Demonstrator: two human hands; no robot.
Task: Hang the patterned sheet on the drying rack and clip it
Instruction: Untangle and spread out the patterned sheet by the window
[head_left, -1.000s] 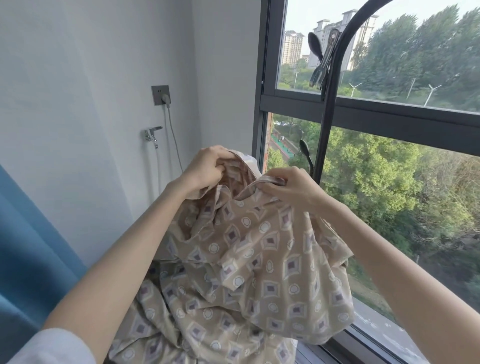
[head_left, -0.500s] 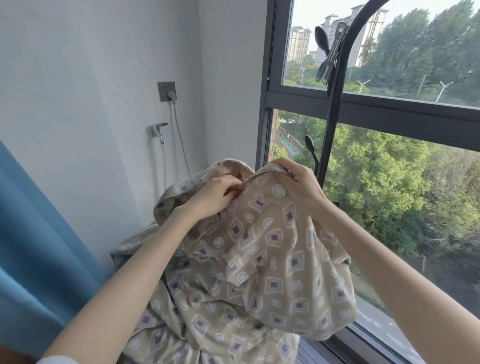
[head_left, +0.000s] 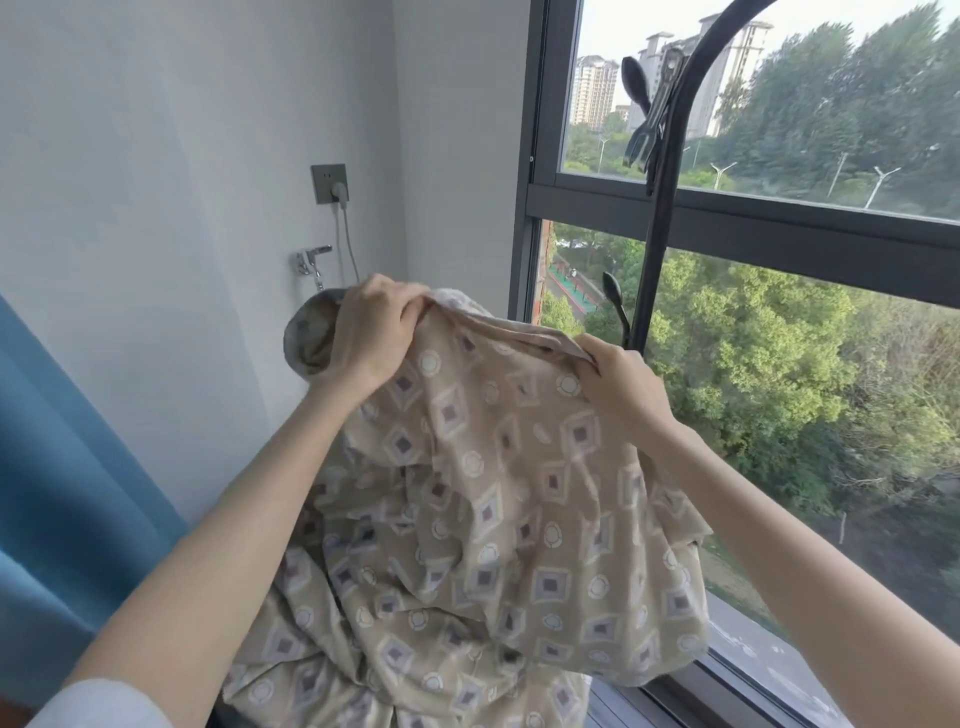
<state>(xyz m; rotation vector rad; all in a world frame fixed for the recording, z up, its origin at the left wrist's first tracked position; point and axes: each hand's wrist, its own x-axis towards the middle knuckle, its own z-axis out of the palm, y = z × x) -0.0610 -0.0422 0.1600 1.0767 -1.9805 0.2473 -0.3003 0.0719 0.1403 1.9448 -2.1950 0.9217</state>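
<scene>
The beige patterned sheet (head_left: 483, 519), printed with squares and circles, hangs bunched in front of me. My left hand (head_left: 371, 332) grips its upper edge at the left. My right hand (head_left: 621, 384) pinches the same edge further right, and the hem stretches between them. The black drying rack (head_left: 660, 223) rises as a curved pole just behind my right hand, by the window. A metal clip (head_left: 647, 122) is clamped high on the pole, and a second clip (head_left: 615, 304) sits lower, just above the sheet's edge.
A white wall with a socket (head_left: 330, 183) and a tap (head_left: 311, 260) stands behind the sheet at the left. A blue curtain (head_left: 57, 493) hangs at the far left. The dark window frame (head_left: 779, 223) and sill run along the right.
My hands have moved apart along the sheet's edge. The left hand rose and went left, the right hand shifted right and a little down, spreading the hem between them.
</scene>
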